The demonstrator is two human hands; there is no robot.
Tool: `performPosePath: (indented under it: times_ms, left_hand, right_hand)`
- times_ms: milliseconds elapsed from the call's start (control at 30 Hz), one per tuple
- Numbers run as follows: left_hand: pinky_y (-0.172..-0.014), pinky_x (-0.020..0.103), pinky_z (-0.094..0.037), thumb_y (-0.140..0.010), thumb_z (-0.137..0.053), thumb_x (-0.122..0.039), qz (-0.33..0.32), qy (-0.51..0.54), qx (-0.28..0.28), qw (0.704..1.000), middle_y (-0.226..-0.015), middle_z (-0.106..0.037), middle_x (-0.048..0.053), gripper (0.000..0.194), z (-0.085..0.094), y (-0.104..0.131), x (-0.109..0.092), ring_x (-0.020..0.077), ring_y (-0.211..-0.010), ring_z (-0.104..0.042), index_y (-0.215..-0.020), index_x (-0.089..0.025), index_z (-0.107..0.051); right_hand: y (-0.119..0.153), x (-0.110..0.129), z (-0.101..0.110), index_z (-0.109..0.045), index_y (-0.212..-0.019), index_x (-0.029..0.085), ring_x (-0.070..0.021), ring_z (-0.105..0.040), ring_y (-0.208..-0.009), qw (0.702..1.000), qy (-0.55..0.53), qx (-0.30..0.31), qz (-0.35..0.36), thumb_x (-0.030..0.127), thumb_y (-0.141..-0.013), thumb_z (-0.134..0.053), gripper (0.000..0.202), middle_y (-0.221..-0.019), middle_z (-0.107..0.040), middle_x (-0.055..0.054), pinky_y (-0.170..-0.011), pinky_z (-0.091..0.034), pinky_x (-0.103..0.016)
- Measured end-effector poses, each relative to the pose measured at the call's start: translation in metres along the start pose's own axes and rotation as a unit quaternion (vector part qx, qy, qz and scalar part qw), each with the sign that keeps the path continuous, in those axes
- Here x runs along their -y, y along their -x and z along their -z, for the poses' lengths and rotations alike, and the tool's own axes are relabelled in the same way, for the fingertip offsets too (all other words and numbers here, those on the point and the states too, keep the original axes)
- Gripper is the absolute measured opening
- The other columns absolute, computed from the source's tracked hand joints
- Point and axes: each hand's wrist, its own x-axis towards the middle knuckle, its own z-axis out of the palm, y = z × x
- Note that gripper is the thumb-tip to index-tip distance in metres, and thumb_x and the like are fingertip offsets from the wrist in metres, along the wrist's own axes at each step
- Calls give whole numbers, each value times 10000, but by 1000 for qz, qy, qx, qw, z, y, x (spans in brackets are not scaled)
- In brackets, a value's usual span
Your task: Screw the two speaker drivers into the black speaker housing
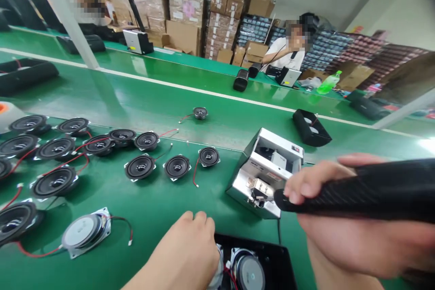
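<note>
My left hand [190, 249] reaches over the left side of a black speaker housing [282, 263], its fingers bent and their tips hidden. Two round speaker drivers sit in the housing, the right one [251, 274] showing its silver back and a red wire beside it. My right hand [322, 186] is wrapped round a black electric screwdriver [374, 188], which lies level across the right side. The tool's tip is near the front of a silver screw feeder [268, 172].
Several black speaker drivers [176, 166] with red wires lie on the green bench at the left. One driver [84, 231] rests silver side up. An open black housing [311, 127] lies on the conveyor. Across it sit two people, one [283, 56] in white.
</note>
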Motion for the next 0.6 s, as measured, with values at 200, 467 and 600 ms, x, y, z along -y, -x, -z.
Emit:
performPosePath:
  times_ms: [200,467,600]
  left_hand:
    - [-573,344,-347,-844,-810,-123,-40,-22,-28,999,-764,-684,64,182,11,8,8,232,-738,-629,-699,-194,-726]
    - [-792,330,-570,-1031,-538,-132,2,146,-225,963,-1092,-777,25,243,80,-8,35,202,-911,-727,-1027,-244,-754]
    - [-853,402,-608,-1065,-578,-203,65,205,-325,921,-1061,-798,43,208,98,-67,33,255,-994,-754,-1119,-215,-779]
  right_hand:
    - [-7,-20,-2,-637,-1122,271,-192,-610,-472,999,4,46,4,939,-921,-519,707,-650,-679,36,-469,-500,-335]
    - [-9,-21,-4,-659,-1170,263,-192,-576,-463,999,-25,26,-31,933,-848,-649,743,-640,-663,34,-455,-470,-324]
    - [-2,-22,-6,-659,-1239,275,-190,-577,-473,998,-29,43,-47,945,-842,-640,780,-653,-660,37,-466,-475,-317]
